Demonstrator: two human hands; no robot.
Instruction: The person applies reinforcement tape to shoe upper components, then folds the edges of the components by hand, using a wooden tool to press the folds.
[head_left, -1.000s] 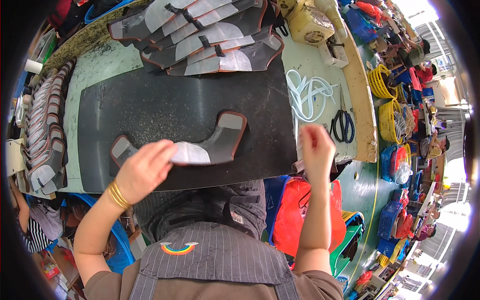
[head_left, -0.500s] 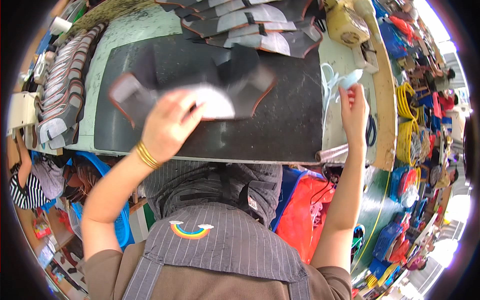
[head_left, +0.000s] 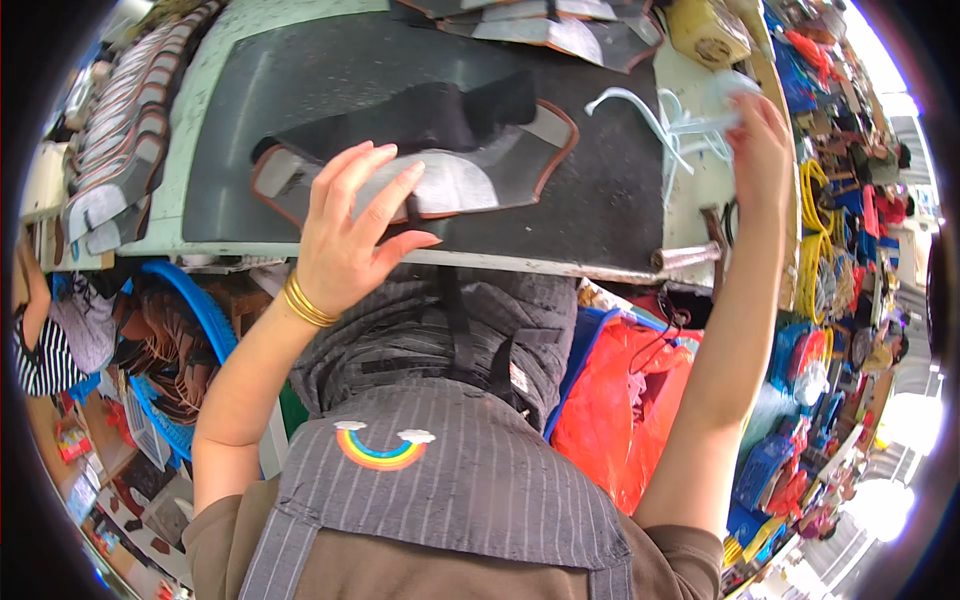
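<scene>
A grey shoe upper (head_left: 520, 175) with orange edging, a black lining and a whitish middle patch lies on the black mat (head_left: 330, 70). My left hand (head_left: 350, 215) hovers over its near edge, fingers spread and thumb apart, partly covering the left half. Whether the fingertips touch the piece I cannot tell. Out to the right, my right hand (head_left: 762, 140) has its fingers closed on a bundle of pale blue straps (head_left: 690, 125). The straps' loose ends trail left over the table and the mat's edge. The bundle's upper part is blurred.
More uppers (head_left: 560, 35) overlap at the far edge, and a long row of them (head_left: 125, 130) stands at the left. A yellowish container (head_left: 710, 35) is at the far right. A metal-looking tube (head_left: 685, 258) lies near the front edge. A red bag (head_left: 625, 400) hangs below.
My left hand has let go of the upper, which now lies settled on the mat, and its fingers have opened. My right hand has moved right and farther away with the straps.
</scene>
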